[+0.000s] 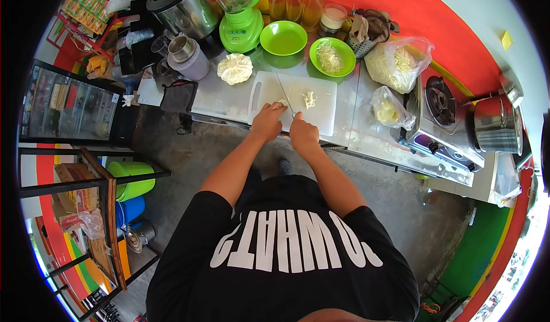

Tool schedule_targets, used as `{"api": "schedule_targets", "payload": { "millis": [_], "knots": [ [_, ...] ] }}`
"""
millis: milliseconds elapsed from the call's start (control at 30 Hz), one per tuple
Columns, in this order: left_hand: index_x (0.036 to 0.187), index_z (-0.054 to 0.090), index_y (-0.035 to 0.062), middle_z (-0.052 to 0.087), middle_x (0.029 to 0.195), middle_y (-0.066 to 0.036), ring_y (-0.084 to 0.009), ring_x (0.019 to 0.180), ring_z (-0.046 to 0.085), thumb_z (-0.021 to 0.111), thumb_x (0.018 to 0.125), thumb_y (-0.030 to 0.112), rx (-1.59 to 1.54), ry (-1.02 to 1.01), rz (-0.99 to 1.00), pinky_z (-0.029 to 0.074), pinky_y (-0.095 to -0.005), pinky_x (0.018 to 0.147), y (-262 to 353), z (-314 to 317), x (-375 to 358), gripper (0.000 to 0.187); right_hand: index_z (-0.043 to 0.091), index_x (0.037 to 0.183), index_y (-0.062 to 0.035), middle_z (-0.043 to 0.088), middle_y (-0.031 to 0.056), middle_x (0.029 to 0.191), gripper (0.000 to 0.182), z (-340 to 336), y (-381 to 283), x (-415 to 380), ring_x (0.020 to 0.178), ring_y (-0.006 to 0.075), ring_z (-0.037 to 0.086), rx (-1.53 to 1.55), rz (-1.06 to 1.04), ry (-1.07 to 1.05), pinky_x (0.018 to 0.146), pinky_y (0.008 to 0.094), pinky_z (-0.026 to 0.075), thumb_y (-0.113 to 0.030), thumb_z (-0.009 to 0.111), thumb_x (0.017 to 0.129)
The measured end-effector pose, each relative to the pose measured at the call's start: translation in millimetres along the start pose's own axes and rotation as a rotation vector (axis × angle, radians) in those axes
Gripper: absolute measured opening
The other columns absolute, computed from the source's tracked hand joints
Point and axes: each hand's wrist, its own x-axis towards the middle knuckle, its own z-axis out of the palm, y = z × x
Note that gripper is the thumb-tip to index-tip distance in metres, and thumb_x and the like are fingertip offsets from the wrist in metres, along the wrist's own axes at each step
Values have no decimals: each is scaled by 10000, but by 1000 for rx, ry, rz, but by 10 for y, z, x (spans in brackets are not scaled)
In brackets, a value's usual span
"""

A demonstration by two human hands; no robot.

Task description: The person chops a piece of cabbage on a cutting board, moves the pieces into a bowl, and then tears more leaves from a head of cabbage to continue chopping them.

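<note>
My right hand is closed round the handle of a kitchen knife, whose blade points away over a white cutting board. Just left of the blade, the bent fingers of my left hand press a small pale piece of cabbage to the board; my fingers partly cover it. Cut cabbage shreds lie in a small heap right of the knife. Beyond the board's left corner sits a cut cabbage head. A green bowl behind the board holds more shreds.
Along the back stand a green blender, another green bowl and several oil bottles. To the right are a bag of shredded cabbage, a smaller plastic bag, a gas stove and a steel pot.
</note>
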Motion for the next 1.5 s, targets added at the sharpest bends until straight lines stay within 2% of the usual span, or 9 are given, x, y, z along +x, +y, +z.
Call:
{"api": "schedule_targets", "payload": {
  "millis": [267,533,767,867,967,1033,1167,1367,1500],
  "knots": [
    [1299,637,76,609,1310,-5,-279,1144,576,588,791,-43,50,43,76,529,-399,972,-58,76,-11,524,443,1204,2,764,187,921,300,73,-4,-79,879,309,770,-86,-5,1,774,385,596,-153,559,974],
    [1361,587,56,586,1349,-57,-314,1167,564,669,783,-5,86,13,106,508,-409,996,-158,150,-5,587,448,1195,15,751,229,965,305,-118,-86,-12,918,350,760,-31,-8,-33,793,412,598,-133,567,956],
    [1353,592,62,585,1355,-52,-312,1176,563,660,791,-6,72,20,104,509,-415,993,-101,128,-47,569,447,1218,30,742,250,1015,329,135,-38,29,935,365,754,71,40,-10,827,434,590,-131,562,956],
    [1309,629,95,599,1326,-4,-260,1178,566,572,819,-28,75,74,102,518,-427,914,-135,199,-38,509,444,1226,35,740,256,1014,349,8,-37,112,946,367,752,52,16,-37,847,440,586,-132,576,950],
    [1309,627,93,597,1327,-3,-261,1177,567,569,817,-29,82,79,105,518,-428,910,-158,193,-27,510,434,1240,38,739,258,1019,386,-165,-81,73,960,370,749,45,-1,-36,856,440,584,-113,606,929],
    [1360,585,69,581,1368,-49,-313,1179,563,658,790,-9,89,24,102,510,-418,993,-155,170,-23,580,423,1268,50,739,251,1035,437,-247,-118,-31,984,373,743,20,12,-121,863,440,582,-92,628,910],
    [1303,629,95,601,1321,-4,-262,1176,571,570,811,-34,81,63,89,520,-415,917,-133,195,-40,512,435,1261,50,739,249,1039,434,59,-58,64,985,379,742,78,36,-79,866,443,579,-89,635,902],
    [1311,615,91,585,1346,-15,-278,1152,586,568,799,-46,102,58,134,534,-425,913,-158,144,-6,531,433,1237,41,738,256,1031,401,-260,-78,96,971,385,744,-32,-41,-118,858,435,583,-95,620,910],
    [1353,569,69,536,1417,-66,-316,1179,576,589,775,-53,22,121,113,524,-432,969,-120,139,-30,592,415,1272,58,738,259,1029,456,-70,-62,44,975,384,744,14,-9,-107,860,438,583,-91,631,900]
  ]
}}
